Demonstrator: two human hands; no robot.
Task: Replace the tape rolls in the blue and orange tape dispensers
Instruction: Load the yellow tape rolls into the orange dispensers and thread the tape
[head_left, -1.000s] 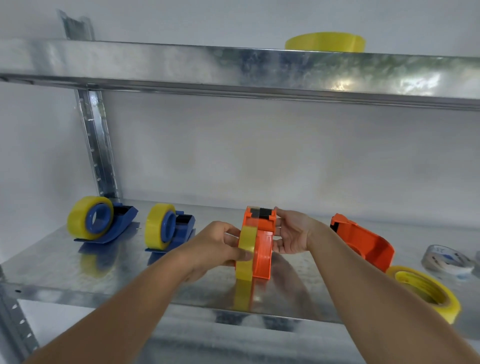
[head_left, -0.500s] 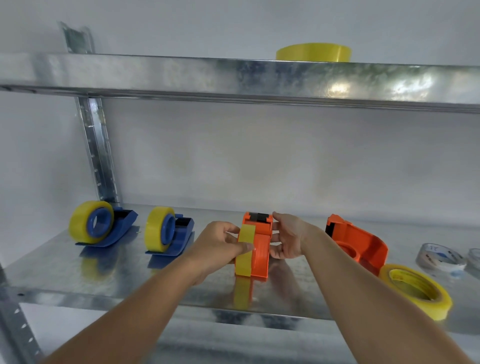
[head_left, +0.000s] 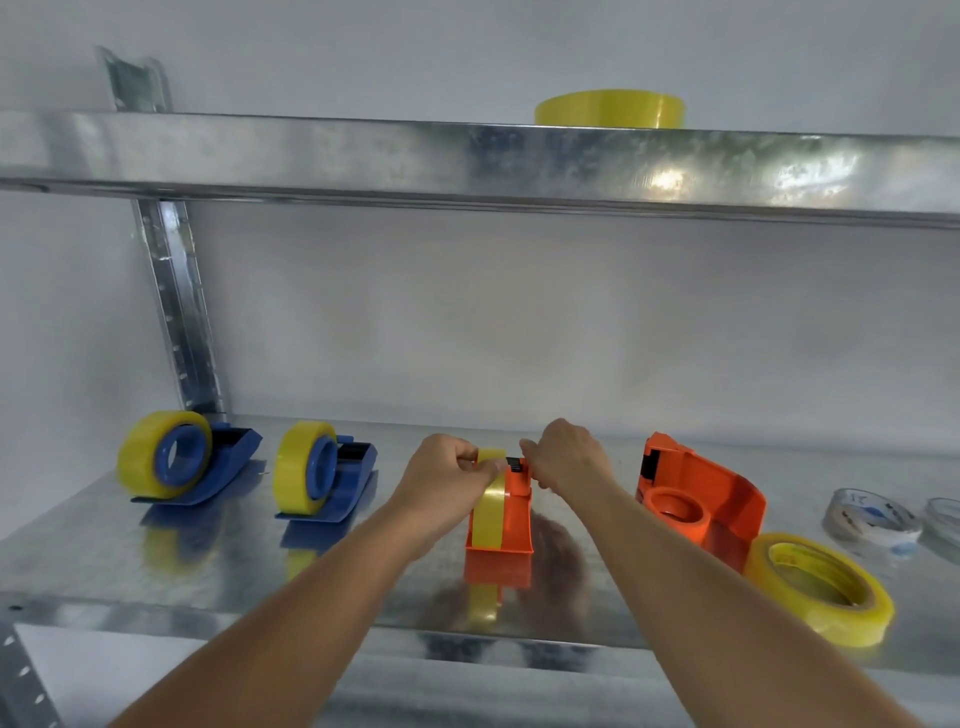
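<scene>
At far left on the lower metal shelf (head_left: 78, 561) we see a blue dispenser (head_left: 218, 470) loaded with a yellow tape roll (head_left: 136, 462), standing upright. Just to its right stands a second blue dispenser (head_left: 348, 480), likewise carrying a yellow roll (head_left: 293, 467); the two are near each other but apart.

At centre we find the orange dispenser (head_left: 514, 514) standing on the shelf, a yellow roll (head_left: 488, 512) mounted on its left side. The left hand (head_left: 447, 473) has its fingers curled, thumb and fingertips pinching the yellow tape at the top of the roll. The right hand (head_left: 563, 457) is curled over the dispenser's top right side, grasping it beside the black cutter (head_left: 514, 464).

Further right, a second orange dispenser (head_left: 711, 499) lies on its side with its bare hub facing up. A loose yellow roll (head_left: 821, 587) lies flat, touching or just in front of its lower right corner; we cannot tell which. At far right lie two pale, nearly spent rolls (head_left: 867, 517), the outer one cut by the frame edge.

On the upper shelf (head_left: 260, 150), right of centre, another yellow roll (head_left: 610, 108) lies flat.
</scene>
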